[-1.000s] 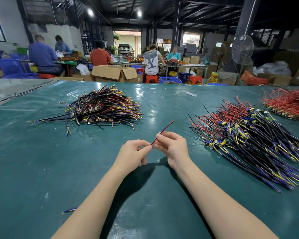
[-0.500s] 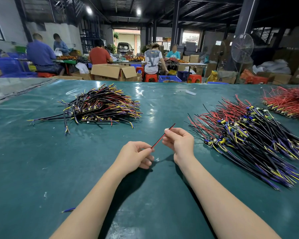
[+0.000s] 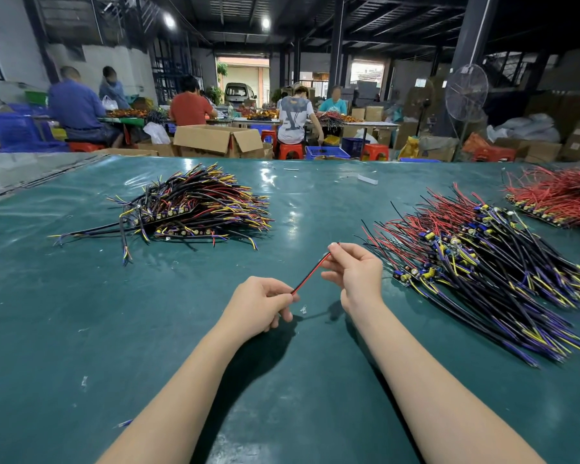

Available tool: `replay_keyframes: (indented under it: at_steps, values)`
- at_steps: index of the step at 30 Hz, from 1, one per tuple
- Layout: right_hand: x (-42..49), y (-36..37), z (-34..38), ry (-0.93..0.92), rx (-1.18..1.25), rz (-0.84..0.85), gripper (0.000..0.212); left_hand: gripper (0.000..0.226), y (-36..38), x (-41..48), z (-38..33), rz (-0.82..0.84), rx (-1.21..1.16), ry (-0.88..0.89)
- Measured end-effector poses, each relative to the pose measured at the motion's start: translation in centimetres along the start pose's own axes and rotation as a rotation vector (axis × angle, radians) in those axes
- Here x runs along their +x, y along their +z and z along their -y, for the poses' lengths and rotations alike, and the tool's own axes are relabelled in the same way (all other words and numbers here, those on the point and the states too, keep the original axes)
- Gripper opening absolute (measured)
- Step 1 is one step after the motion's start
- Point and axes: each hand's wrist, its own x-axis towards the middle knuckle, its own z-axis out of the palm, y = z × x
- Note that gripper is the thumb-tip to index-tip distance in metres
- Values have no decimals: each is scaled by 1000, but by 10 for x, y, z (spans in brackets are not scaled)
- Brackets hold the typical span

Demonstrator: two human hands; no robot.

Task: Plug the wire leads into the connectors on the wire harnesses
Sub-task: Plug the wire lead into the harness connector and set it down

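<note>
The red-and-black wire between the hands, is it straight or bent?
Straight. The wire runs in one unbent line from the left hand, pinching its near end, up to the right hand, pinching its far end.

Dim warehouse, dark steel ceiling beams (image 3: 399, 38), two ceiling lamps (image 3: 169, 20), standing fan (image 3: 466, 92), cardboard boxes (image 3: 220, 140)

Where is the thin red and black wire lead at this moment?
In the head view, the thin red and black wire lead is at the centre, pinched between the left hand and the right hand, above the green table mat.
</note>
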Motion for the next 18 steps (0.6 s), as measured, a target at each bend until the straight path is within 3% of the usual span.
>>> replay_keyframes:
  at_steps: [13,18]
  values:
    - [3,-6,7,66,86,-122,28,20,0,-2,-4,44,-121,-27]
    - [7,-10,5,276,212,-213,28,22,-1,-7,-10,166,-111,87]
